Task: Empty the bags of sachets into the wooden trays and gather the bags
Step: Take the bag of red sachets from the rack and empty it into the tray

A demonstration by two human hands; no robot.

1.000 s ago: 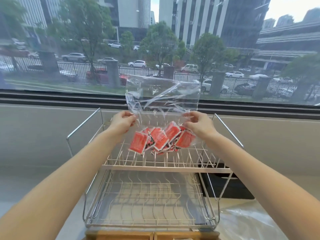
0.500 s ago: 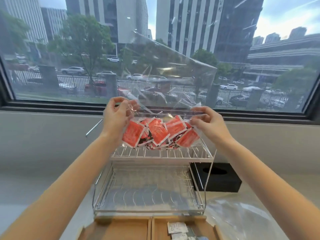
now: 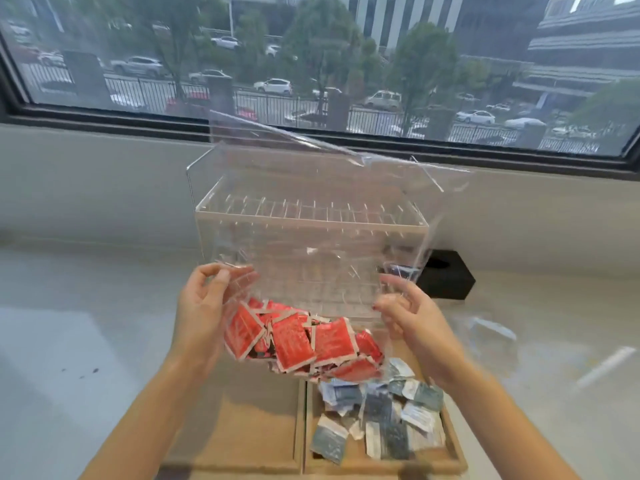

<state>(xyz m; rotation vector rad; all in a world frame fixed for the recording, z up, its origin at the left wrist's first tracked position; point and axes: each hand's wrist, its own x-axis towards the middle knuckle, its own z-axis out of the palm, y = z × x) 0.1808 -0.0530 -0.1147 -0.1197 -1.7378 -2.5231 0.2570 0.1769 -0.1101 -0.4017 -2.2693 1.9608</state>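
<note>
**Bag of red sachets held over the wooden trays**

I have both hands up on one clear plastic bag [image 3: 311,216]. My left hand [image 3: 204,317] is pinched on the bag's left edge, grip closed on the film. My right hand [image 3: 412,320] is on the right edge; its fingers look curled onto the film, though motion blur keeps me from confirming a firm pinch.

The red sachets [image 3: 298,341] sit bunched at the bottom of the bag, which hangs between my hands above the rear of the trays. The bag's upper part stands tall and slack, reaching the window sill line in view.

Below, two wooden trays lie side by side on the pale worktop [image 3: 69,341]. The left tray [image 3: 242,427] shows bare wood. The right tray [image 3: 453,445] holds a loose heap of grey and white sachets [image 3: 381,417].

Behind the bag, seen through the film, stands a wire rack [image 3: 304,216]. A black box [image 3: 446,278] sits to its right, near the wall. Another clear bag [image 3: 519,348] lies flat on the worktop, right of the trays.
</note>
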